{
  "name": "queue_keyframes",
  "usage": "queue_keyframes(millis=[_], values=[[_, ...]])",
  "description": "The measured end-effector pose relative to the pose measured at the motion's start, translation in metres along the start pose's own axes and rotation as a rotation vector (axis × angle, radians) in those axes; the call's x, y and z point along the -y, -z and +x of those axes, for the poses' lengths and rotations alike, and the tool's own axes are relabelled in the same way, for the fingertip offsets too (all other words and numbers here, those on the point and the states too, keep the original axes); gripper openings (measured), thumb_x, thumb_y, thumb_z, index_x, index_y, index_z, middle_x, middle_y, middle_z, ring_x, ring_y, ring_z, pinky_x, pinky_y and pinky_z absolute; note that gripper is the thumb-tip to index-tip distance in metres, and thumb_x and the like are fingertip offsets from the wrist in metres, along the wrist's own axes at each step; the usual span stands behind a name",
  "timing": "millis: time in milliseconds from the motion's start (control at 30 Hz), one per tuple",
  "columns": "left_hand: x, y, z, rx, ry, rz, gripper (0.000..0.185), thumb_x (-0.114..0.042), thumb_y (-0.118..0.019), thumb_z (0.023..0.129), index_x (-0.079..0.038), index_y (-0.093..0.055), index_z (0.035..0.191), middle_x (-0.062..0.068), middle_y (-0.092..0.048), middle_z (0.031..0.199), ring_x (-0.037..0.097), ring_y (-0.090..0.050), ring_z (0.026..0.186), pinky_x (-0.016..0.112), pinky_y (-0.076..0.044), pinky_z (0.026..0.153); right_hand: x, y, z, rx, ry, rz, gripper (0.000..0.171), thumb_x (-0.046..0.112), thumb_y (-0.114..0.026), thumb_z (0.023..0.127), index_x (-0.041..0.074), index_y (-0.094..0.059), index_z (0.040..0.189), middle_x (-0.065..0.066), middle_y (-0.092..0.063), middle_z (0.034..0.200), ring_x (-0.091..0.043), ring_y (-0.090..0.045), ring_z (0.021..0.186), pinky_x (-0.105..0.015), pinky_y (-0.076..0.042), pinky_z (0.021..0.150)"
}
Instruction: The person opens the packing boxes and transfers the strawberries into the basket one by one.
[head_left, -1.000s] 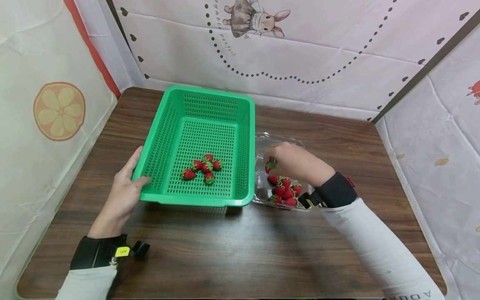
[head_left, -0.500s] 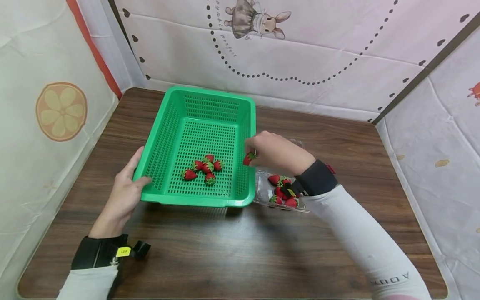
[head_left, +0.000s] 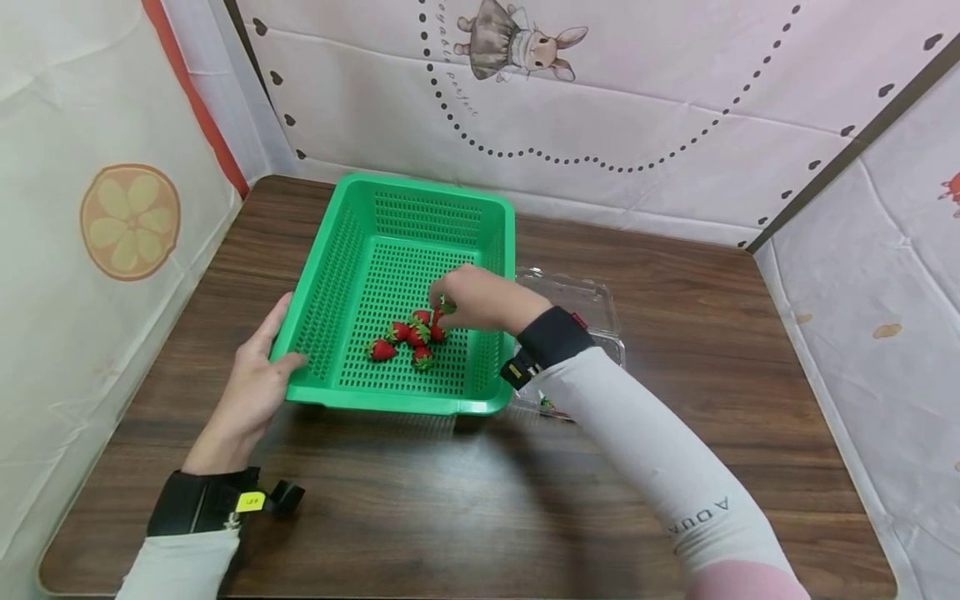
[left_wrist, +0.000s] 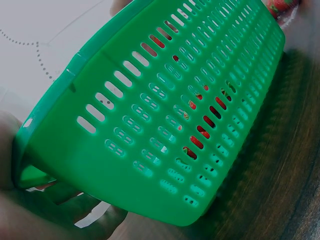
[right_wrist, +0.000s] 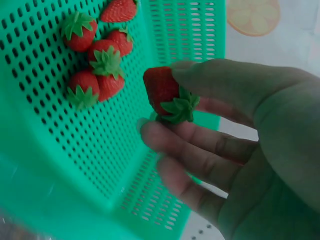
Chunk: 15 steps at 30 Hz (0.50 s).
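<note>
A green perforated basket (head_left: pixel 352 250) stands on the wooden table with several strawberries (head_left: pixel 408 337) on its floor. My left hand (head_left: pixel 258 371) grips the basket's near left rim, thumb inside; the left wrist view shows the basket wall (left_wrist: pixel 165 120) close up. My right hand (head_left: pixel 468 300) reaches over the basket and pinches a strawberry (right_wrist: pixel 165 92) by thumb and fingers just above the pile (right_wrist: pixel 97 65). A clear plastic punnet (head_left: pixel 581 300) lies right of the basket, mostly hidden by my right forearm.
Fabric walls with printed patterns close the table in at the back and on both sides. The table's front edge (head_left: pixel 450 575) runs near my forearms. Black wrist straps sit on both arms.
My right hand lifted a strawberry out of the punnet and carried it left over the basket rim to just above the pile. The left hand kept its hold on the basket.
</note>
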<state>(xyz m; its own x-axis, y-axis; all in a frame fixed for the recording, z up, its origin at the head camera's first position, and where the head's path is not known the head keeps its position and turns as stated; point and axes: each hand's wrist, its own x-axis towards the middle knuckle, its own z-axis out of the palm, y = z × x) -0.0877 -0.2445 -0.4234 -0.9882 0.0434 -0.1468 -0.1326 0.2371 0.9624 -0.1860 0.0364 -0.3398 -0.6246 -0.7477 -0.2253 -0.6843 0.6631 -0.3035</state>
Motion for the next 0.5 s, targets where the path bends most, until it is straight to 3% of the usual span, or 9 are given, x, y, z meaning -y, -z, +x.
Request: queue_keyframes(millis=[267, 500], values=[[0.001, 0.001, 0.0, -0.001, -0.002, -0.007, 0.078, -0.002, -0.037, 0.099, -0.049, -0.002, 0.15, -0.007, -0.001, 0.164, 0.028, -0.011, 0.149, 0.059, -0.021, 0.113, 0.005, -0.012, 0.025, 0.009, -0.001, 0.005, 0.024, 0.001, -0.062, 0.089, 0.008, -0.069, 0.111, -0.005, -0.067, 0.11, -0.018, -0.056, 0.099, -0.03, -0.046, 0.085], [0.001, 0.0, 0.002, 0.005, -0.005, -0.03, 0.078, 0.0, -0.037, 0.098, -0.047, -0.002, 0.151, -0.005, 0.0, 0.164, 0.03, -0.011, 0.149, 0.061, -0.02, 0.113, 0.01, -0.017, 0.041, 0.013, -0.025, 0.021, 0.026, 0.007, -0.06, 0.094, 0.008, -0.067, 0.119, -0.005, -0.066, 0.123, -0.021, -0.055, 0.119, -0.032, -0.044, 0.102]])
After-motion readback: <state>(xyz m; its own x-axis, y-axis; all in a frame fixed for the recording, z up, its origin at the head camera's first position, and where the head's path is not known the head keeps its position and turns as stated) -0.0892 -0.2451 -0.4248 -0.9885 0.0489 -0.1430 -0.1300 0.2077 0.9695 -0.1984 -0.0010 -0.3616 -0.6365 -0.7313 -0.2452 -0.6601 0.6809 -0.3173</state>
